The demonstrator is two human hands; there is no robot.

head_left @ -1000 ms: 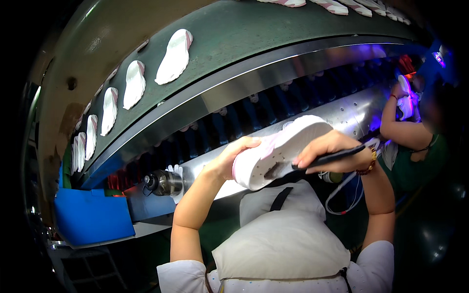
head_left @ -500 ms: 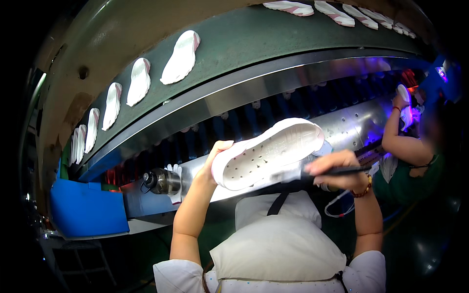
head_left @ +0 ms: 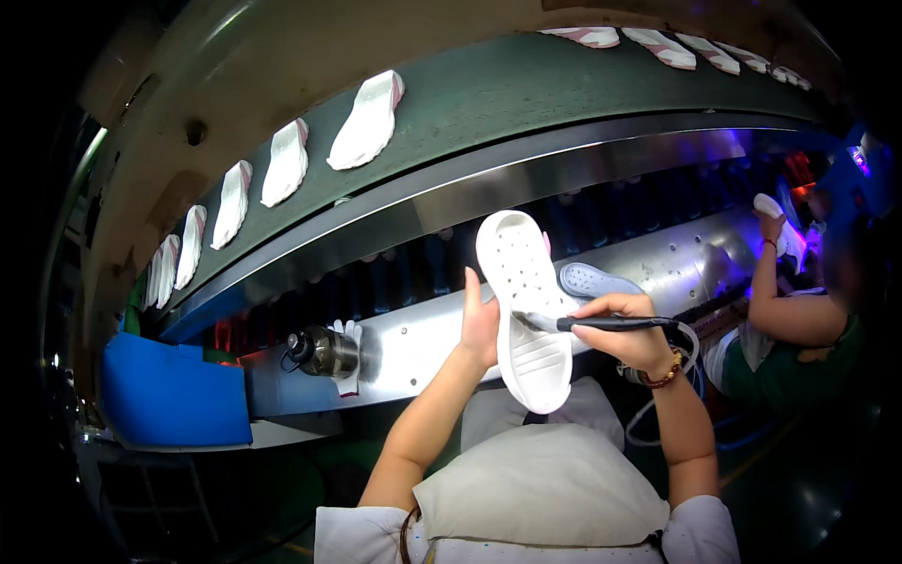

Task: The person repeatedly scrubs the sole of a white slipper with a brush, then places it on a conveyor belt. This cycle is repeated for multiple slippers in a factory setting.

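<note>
A white shoe sole [head_left: 522, 268] with small holes in its inner face stands on end in front of me, its hollow side toward me. My left hand [head_left: 481, 329] grips it by the left edge, thumb up, the other fingers hidden behind it. My right hand [head_left: 631, 335] is closed round the black handle of a brush [head_left: 615, 323]. The brush's pale bristles rest at the sole's middle, near its inner wall. Just behind my right hand, a blue-grey sole-shaped piece [head_left: 601, 280] with holes lies on the metal ledge.
Several white and pink shoe soles [head_left: 366, 120] lie on the green conveyor belt [head_left: 451, 103] beyond. A dark bottle [head_left: 324, 352] and a white glove [head_left: 349, 362] are on the metal ledge [head_left: 423, 348]. A co-worker's arm [head_left: 780, 301] is at right under purple light.
My left hand has turned the sole from lying slantwise to nearly upright and moved right. The brush has shifted from the sole's near edge to its middle. My view has shifted slightly.
</note>
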